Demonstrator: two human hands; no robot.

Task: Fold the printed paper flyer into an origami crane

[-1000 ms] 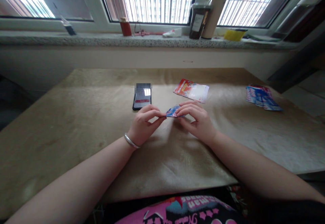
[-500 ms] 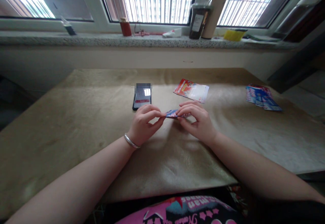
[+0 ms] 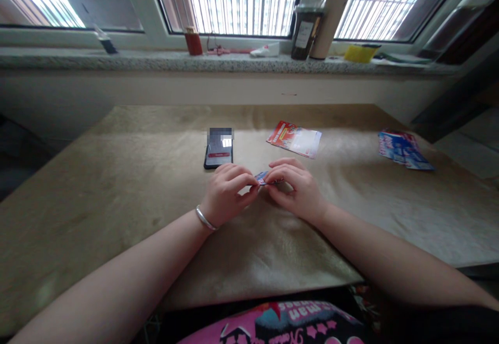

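A small flat packet (image 3: 261, 177), printed in blue and pink, is held low over the middle of the table. My left hand (image 3: 229, 189) pinches its left end between thumb and fingers; a silver bangle circles that wrist. From the other side, my right hand (image 3: 298, 187) grips the packet with thumb and fingertips and covers much of it. The two hands' fingertips are close together. Beyond my left hand lies a phone (image 3: 219, 149) with its screen lit. A red and white printed sheet or pouch (image 3: 295, 139) lies behind my right hand.
Several similar blue and red packets (image 3: 405, 150) lie fanned at the table's right. A beige cover spreads over the table (image 3: 117, 188). On the stone windowsill (image 3: 148, 63) stand a red container (image 3: 193, 41), a dark lidded jar (image 3: 306, 35) and a yellow item (image 3: 360, 53).
My hands have drawn slightly closer together and a little toward me. Less of the packet shows between my fingers. The phone and other packets have stayed in place.
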